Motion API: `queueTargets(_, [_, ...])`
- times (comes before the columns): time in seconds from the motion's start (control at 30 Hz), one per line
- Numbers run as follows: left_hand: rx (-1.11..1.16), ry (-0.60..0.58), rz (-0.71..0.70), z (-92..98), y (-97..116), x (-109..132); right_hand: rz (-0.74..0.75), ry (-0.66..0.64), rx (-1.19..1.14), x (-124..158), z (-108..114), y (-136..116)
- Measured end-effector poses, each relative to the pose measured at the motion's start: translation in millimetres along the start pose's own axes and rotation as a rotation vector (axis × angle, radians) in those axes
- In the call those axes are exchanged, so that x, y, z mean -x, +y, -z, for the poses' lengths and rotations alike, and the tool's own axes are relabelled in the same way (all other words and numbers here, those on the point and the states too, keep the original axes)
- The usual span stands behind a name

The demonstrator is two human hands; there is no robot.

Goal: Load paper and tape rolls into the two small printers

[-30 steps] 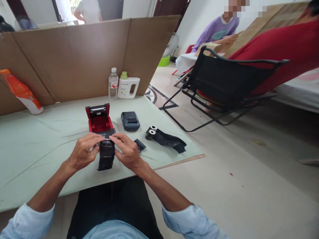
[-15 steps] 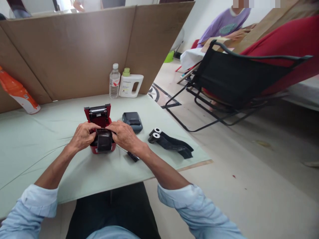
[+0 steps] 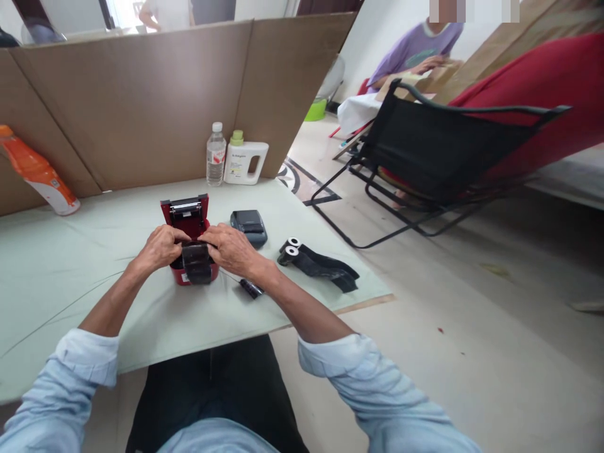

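Observation:
A small red printer (image 3: 177, 275) stands on the table with its black-and-red lid (image 3: 185, 207) raised. Over its body, my left hand (image 3: 163, 246) and my right hand (image 3: 229, 249) pinch a black roll (image 3: 195, 253) from either side, fingers bent inward. A glossy black strip (image 3: 199, 275) from the roll hangs over the printer's front. The fingertips and the inside of the printer are partly hidden. A dark portable printer (image 3: 249, 228) lies just beyond my right hand. Beneath my right forearm is a small black cylindrical thing (image 3: 251, 289).
Two black rolls with white cores (image 3: 292, 250) lie at right, their strips trailing out. A water bottle (image 3: 216, 156), a white jug (image 3: 245, 162) and an orange bottle (image 3: 40, 173) stand by the cardboard screen (image 3: 165, 107). A black folding chair (image 3: 434, 145) and a seated person are beyond.
The black strip at the printer's front has changed from a smooth curve to a wavy, folded shape. Both hands keep their hold in nearly the same place. The view has shifted slightly.

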State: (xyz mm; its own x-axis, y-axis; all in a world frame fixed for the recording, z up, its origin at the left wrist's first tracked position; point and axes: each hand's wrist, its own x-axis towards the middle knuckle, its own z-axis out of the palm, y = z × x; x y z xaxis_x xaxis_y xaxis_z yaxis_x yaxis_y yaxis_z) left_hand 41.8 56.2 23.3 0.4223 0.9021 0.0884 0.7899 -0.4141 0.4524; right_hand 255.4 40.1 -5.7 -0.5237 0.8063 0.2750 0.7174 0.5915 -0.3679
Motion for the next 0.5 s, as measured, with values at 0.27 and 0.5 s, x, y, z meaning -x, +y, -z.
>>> queueTargets(0.27, [-0.051,-0.035,-0.177,2.8,-4,2,0.179,0.169,0.034,12,-13,-6])
queueTargets(0.5, [-0.037,0.261,-0.028,9.0,-26,7,0.233,0.28,0.07,19,-34,-6])
